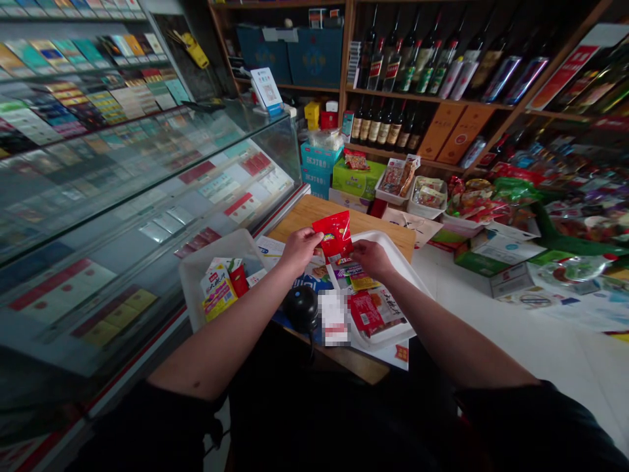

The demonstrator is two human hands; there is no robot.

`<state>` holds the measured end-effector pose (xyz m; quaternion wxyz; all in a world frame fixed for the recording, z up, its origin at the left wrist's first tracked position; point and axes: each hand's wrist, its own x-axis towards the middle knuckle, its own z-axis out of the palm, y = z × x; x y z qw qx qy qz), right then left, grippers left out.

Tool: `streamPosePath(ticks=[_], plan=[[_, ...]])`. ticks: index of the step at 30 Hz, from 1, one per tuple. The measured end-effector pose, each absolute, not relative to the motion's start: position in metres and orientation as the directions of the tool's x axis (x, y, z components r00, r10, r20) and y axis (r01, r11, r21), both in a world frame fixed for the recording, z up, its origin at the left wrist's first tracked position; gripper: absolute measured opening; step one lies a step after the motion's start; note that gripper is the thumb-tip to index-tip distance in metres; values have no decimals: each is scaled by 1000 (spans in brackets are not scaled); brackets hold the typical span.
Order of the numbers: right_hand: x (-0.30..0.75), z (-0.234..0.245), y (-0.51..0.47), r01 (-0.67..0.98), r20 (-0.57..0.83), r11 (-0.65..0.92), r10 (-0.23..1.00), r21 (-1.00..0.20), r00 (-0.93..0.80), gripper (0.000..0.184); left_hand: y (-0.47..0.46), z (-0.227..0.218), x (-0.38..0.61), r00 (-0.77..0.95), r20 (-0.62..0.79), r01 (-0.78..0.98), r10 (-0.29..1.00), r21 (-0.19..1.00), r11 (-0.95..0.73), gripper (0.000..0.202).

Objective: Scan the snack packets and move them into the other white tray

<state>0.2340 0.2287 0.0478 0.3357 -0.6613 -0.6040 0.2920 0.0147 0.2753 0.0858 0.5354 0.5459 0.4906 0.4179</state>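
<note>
A small red snack packet (338,233) is held up above the table between my two hands. My left hand (301,249) pinches its left edge. My right hand (372,257) grips its lower right corner. Under my right forearm, a white tray (417,278) holds several snack packets, among them a red and white one (366,313). To the left, a second white tray (189,278) contains a yellow packet (219,296) and other packets. Between the trays stands a black rounded device (301,308) with a cable, beside a blurred-out white and red item (335,318).
A glass display counter (147,164) with flat packs runs along the left. Ahead are shelves of bottles (388,124). Open boxes of snacks (472,203) line the floor at right. The wooden table (299,210) carries papers beneath the trays.
</note>
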Motion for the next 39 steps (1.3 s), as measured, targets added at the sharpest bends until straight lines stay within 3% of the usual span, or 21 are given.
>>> streamPosePath(ticks=[6, 11, 19, 25, 28, 35, 39], plan=[[209, 56, 234, 548, 48, -10, 995, -837, 91, 16, 267, 91, -20, 184, -38, 176, 982, 984, 5, 34], [190, 54, 236, 457, -7, -37, 998, -889, 67, 20, 259, 82, -44, 220, -28, 285, 975, 958, -37, 34], [169, 61, 233, 631, 60, 45, 998, -774, 2, 18, 254, 79, -68, 135, 76, 433, 988, 893, -128, 23], [153, 60, 243, 382, 137, 165, 985, -909, -101, 48, 254, 81, -79, 186, 128, 402, 974, 895, -194, 15], [145, 60, 248, 392, 122, 133, 991, -910, -54, 52, 253, 79, -83, 184, 138, 389, 973, 899, -201, 30], [129, 62, 245, 473, 229, 167, 970, -865, 77, 46, 246, 72, -85, 134, 231, 586, 964, 766, -265, 53], [125, 60, 242, 509, 233, 161, 969, -845, 80, 47, 245, 66, -87, 108, 272, 662, 956, 698, -273, 50]])
